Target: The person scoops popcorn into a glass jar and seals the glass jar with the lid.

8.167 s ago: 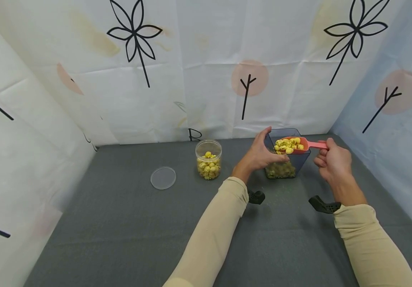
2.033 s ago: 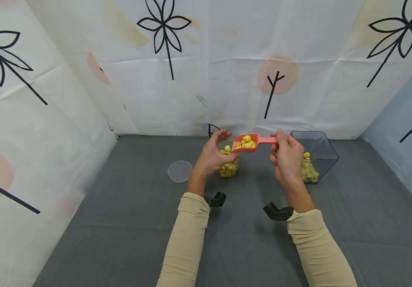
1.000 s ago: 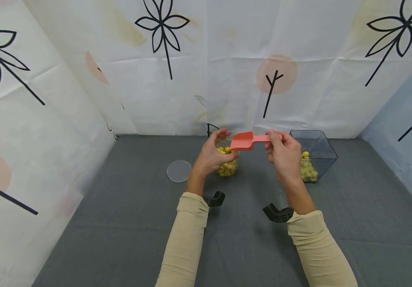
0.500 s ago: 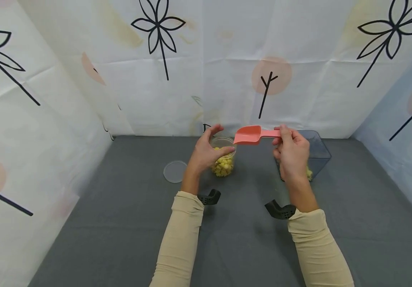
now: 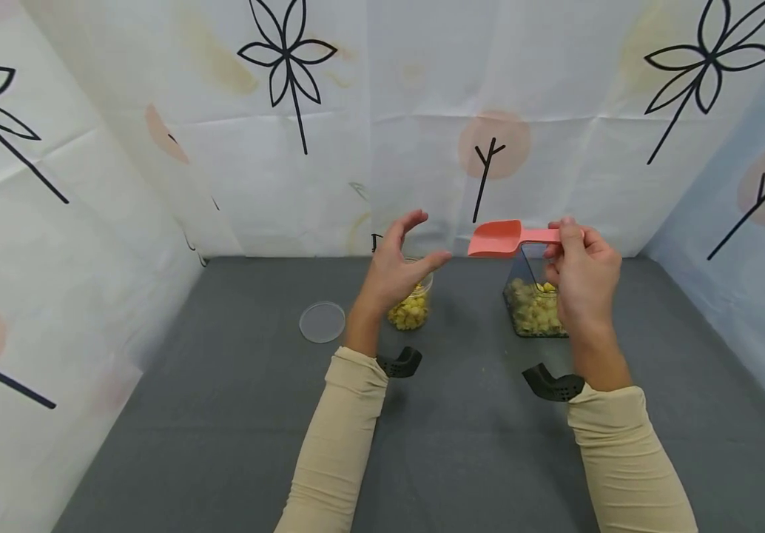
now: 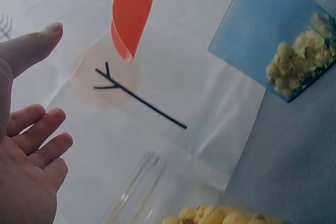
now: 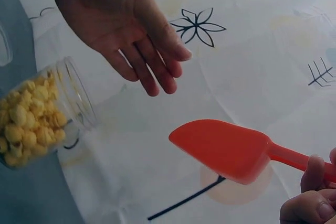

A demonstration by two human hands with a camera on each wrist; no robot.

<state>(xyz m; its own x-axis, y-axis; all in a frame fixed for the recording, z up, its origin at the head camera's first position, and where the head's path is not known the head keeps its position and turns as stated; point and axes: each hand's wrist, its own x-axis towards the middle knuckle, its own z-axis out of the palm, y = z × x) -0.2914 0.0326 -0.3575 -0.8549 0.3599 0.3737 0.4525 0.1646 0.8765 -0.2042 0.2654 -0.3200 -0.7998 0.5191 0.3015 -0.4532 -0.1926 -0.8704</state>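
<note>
My left hand [image 5: 389, 277] is raised above the clear jar [image 7: 77, 90], its fingers spread and holding nothing. In the right wrist view, yellow popcorn [image 7: 31, 116] fills much of the jar, and the hand is clear of its rim. My right hand [image 5: 585, 277] pinches the handle of a red scoop [image 5: 497, 238] held level in the air between jar and bin. No popcorn shows in the scoop. Below and behind the right hand stands a bluish clear square bin [image 6: 247, 35] with popcorn at its bottom; the right hand covers part of it in the head view.
A round clear lid [image 5: 322, 323] lies flat on the grey tabletop [image 5: 223, 414], left of the jar. A white printed cloth backdrop [image 5: 422, 170] rises behind the table and along both sides. Each wrist carries a black camera mount [image 5: 401, 363].
Popcorn lay in the scoop two seconds ago; it was tipped over the jar and now looks empty. The right hand then moved up and right with it. My left hand has lifted off the jar.
</note>
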